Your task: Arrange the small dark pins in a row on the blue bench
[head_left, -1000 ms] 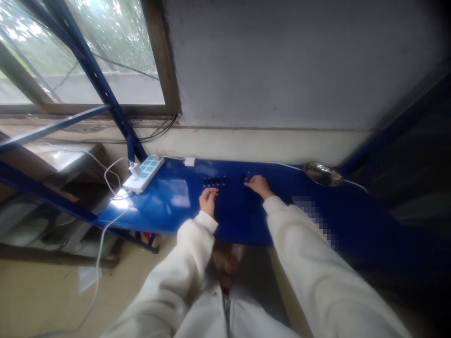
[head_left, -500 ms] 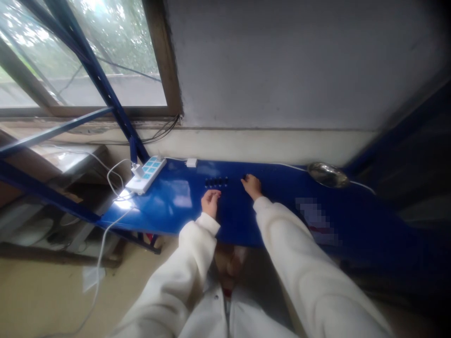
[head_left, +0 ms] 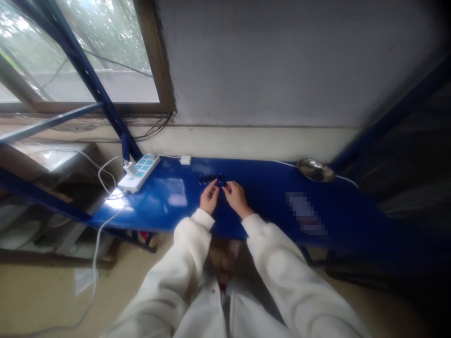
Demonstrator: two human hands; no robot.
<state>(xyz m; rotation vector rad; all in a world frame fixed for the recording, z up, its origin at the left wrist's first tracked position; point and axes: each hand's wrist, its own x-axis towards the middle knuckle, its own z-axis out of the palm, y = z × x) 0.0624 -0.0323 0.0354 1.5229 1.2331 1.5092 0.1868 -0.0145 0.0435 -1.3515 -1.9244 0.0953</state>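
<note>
Several small dark pieces (head_left: 207,178) stand in a short row on the blue tabletop (head_left: 260,216); they are too small and blurred to name. At the near side of the row, my left hand (head_left: 208,199) is closed in a pinch, its fingertips by the right end of the row. Close beside it, my right hand (head_left: 238,198) is also pinched, with something small and dark at its fingertips. The two hands' fingertips almost meet. What lies between the fingers is mostly hidden.
A white power strip (head_left: 139,173) with a plug and cables lies at the left end. Behind the row sits a white adapter (head_left: 185,160). A shiny metal dish (head_left: 316,170) rests at the back right, and a blurred-out flat object (head_left: 306,213) lies nearer on the right.
My right hand has come left and slightly nearer to me, to the right end of the row beside my left hand. My left fingertips have reached up to the row. The view has shifted slightly.
</note>
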